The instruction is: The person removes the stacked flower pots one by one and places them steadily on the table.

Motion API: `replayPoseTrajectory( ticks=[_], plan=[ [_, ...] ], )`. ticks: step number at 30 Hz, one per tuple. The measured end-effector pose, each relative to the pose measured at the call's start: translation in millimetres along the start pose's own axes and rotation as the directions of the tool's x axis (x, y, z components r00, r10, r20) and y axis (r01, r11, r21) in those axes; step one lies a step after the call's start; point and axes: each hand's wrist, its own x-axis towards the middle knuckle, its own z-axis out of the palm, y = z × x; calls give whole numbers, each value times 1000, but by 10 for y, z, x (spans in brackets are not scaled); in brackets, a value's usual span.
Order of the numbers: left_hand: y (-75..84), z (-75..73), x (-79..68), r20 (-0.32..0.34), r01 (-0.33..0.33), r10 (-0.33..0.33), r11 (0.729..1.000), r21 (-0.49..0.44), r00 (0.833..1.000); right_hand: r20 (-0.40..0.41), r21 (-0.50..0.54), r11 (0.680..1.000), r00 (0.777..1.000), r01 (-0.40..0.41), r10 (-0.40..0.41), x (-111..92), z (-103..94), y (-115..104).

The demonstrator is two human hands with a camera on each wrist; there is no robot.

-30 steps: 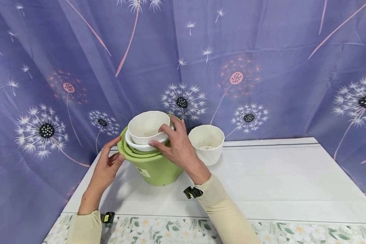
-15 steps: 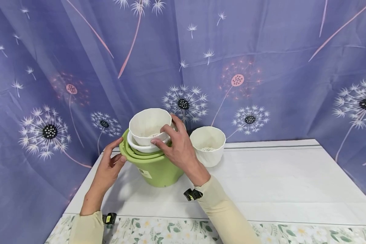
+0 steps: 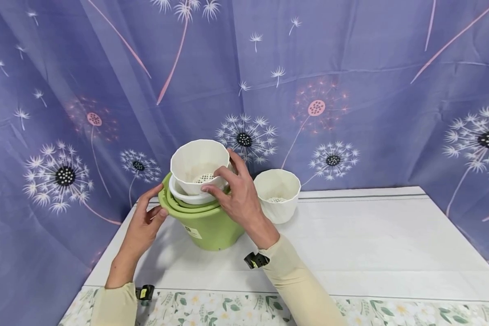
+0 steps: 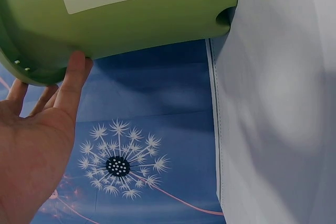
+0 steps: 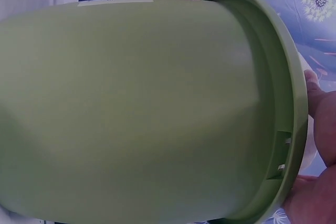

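A large green flower pot (image 3: 218,231) stands upright on the table, with another green rim and a smooth white rim (image 3: 193,199) nested inside it. On top is a small faceted white flower pot (image 3: 187,156), tilted so its perforated base shows. My right hand (image 3: 244,197) pinches this white pot by its right side, thumb near the front rim. With thumb and fingers, my left hand (image 3: 144,226) holds the green pot at its left rim; the left wrist view shows the fingers (image 4: 71,90) against its wall. How deep the nested pots sit is hidden.
A second faceted white pot (image 3: 279,210), with holes in its base, stands just right of the green one. Behind and at the left hangs a blue dandelion-print curtain (image 3: 375,113). The white tabletop (image 3: 371,240) has a floral strip (image 3: 212,310) along its front.
The small white pot has risen slightly and tipped toward me in my right hand, so more of its perforated base shows. My left hand keeps its place on the green rim.
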Motion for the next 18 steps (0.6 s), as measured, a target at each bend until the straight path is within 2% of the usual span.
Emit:
replayPoseTrajectory(
  ticks=[6,18],
  plan=[
    [31,-47,-14,-6,-6,6,1000,-12,1000,-8,75,997,999,31,-31,34,15,-26],
    [8,9,-2,2,-9,9,1000,-17,1000,-46,98,994,998,46,-41,26,-34,-17]
  ],
)
